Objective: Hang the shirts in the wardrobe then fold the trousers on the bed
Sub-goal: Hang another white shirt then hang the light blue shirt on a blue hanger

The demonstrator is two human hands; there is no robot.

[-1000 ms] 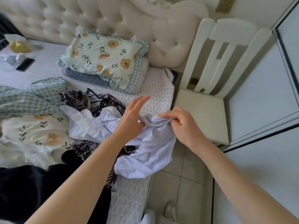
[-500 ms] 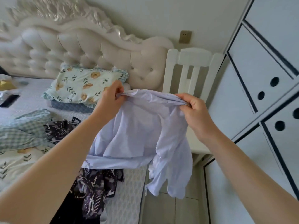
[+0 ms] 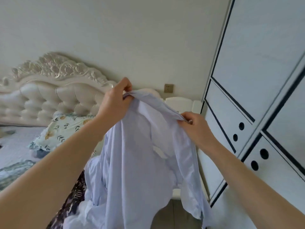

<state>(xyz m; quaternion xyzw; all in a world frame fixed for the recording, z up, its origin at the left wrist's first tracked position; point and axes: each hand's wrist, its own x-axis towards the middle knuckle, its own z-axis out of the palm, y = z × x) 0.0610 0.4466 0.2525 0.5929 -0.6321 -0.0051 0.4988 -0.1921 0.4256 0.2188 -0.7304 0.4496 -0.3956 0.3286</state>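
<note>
Now the left hand (image 3: 115, 103) and right hand (image 3: 194, 124) pinch the shirt (image 3: 143, 162) up by its top edge; such small grips could slip, dropping it before the wardrobe (image 3: 257, 80).

Shirt (image 3: 142, 162) hangs between bed (image 3: 14, 146) at left and wardrobe (image 3: 264, 80) at right

A brass wall socket (image 3: 168, 88) sat just right of the left hand's fingers (image 3: 126, 83). A floral pillow (image 3: 66, 128) lay well below and left of them. A white chair's top rail (image 3: 179, 103) showed just above the right hand's fingers (image 3: 186, 116).
</note>
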